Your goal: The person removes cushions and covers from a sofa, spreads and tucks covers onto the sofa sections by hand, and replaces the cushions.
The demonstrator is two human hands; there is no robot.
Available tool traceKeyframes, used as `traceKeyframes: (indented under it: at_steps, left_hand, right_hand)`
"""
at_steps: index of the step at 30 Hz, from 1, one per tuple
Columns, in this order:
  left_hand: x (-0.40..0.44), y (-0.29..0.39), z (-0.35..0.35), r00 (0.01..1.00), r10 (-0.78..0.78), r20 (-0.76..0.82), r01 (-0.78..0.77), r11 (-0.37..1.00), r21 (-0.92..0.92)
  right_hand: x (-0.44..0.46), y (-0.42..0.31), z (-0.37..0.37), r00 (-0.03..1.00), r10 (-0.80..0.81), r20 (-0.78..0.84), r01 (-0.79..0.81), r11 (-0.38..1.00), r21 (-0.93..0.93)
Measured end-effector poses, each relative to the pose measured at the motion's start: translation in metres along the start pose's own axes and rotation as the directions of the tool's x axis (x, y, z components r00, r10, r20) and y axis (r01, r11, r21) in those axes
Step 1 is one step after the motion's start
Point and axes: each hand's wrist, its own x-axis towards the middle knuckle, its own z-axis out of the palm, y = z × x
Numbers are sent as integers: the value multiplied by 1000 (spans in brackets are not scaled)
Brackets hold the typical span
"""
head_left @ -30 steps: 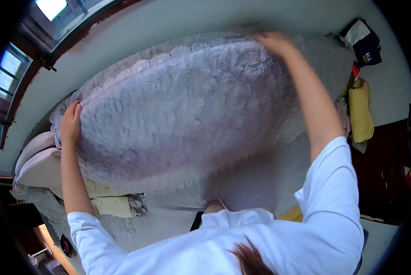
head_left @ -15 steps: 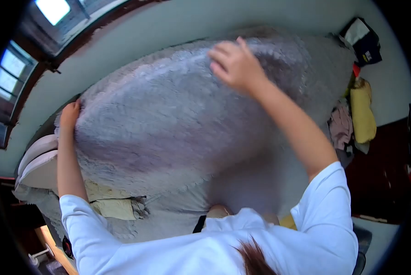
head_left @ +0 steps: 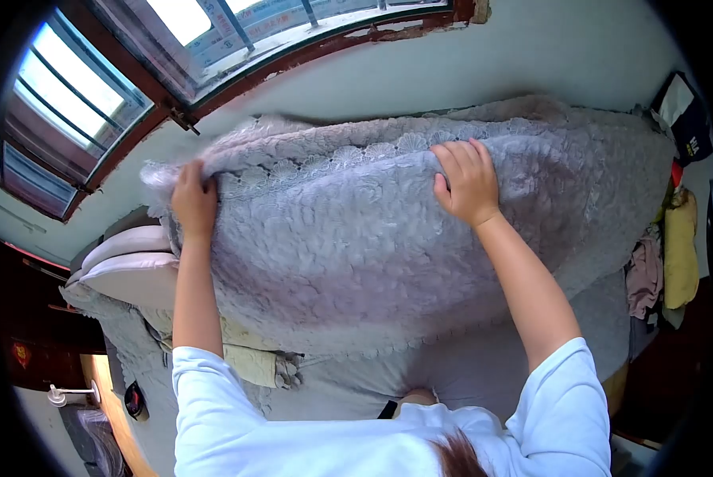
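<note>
A fluffy grey-mauve blanket [head_left: 348,230] with a scalloped lace trim [head_left: 356,155] lies bunched lengthwise across the bed, along the wall. At its left end my left hand [head_left: 193,203] is closed on the blanket's edge, where the lace corner looks blurred. My right hand [head_left: 468,181] lies on the blanket near the lace trim, right of the middle, fingers forward and thumb apart. Its fingertips rest on the fabric, and I see no fold gripped in them.
Pale pillows [head_left: 134,266] are stacked at the left. A folded cream cloth [head_left: 253,364] lies on the grey sheet [head_left: 356,389]. Barred windows [head_left: 245,40] are set in the wall at upper left. A yellow roll [head_left: 681,250] and pink cloth [head_left: 644,274] sit at the right.
The view has shifted, showing more of the windows. My right hand has come down onto the blanket near the lace trim. My left hand stays at the left end, where the corner is raised.
</note>
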Motion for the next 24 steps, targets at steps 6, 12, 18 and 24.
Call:
traceKeyframes:
  at_steps: [6, 12, 18, 24]
  left_hand:
    - [-5, -3, 26, 943, -125, 309, 184, 969, -168]
    - [-42, 135, 15, 967, 237, -95, -252, 944, -215]
    - [-52, 124, 30, 966, 179, -188, -222, 944, -244]
    - [-53, 118, 36, 963, 177, -204, -230, 934, -273]
  right_hand:
    - [-1, 2, 1, 1000, -3, -3, 3, 1000, -1]
    - [45, 30, -8, 795, 365, 484, -510, 835, 208]
    - [67, 131, 25, 777, 383, 499, -272, 920, -283]
    - [84, 126, 20, 700, 500, 509, -268, 845, -462]
